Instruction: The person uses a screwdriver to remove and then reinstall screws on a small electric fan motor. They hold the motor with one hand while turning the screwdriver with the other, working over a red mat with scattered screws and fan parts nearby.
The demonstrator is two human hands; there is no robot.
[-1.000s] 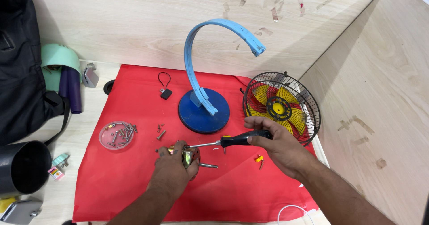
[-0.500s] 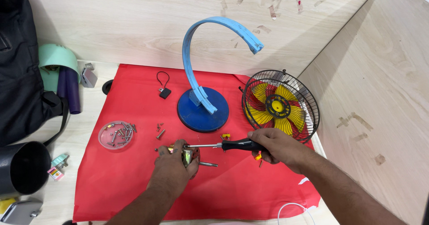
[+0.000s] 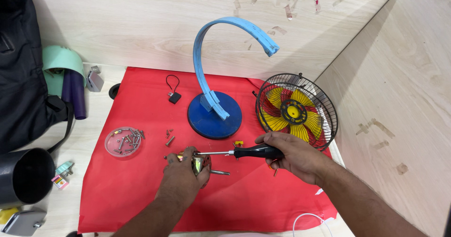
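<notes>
Red cloth [image 3: 141,190] lies under my hands. My left hand [image 3: 184,178] closes its fingers around a small metal motor [image 3: 201,164] near the blue stand [image 3: 214,119]. My right hand [image 3: 293,154] grips a screwdriver [image 3: 246,152], its tip touching the motor.

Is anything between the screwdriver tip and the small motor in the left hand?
Nothing visible: the screwdriver in the right hand runs straight over bare red mat to the motor, gripped by the left hand.
</notes>
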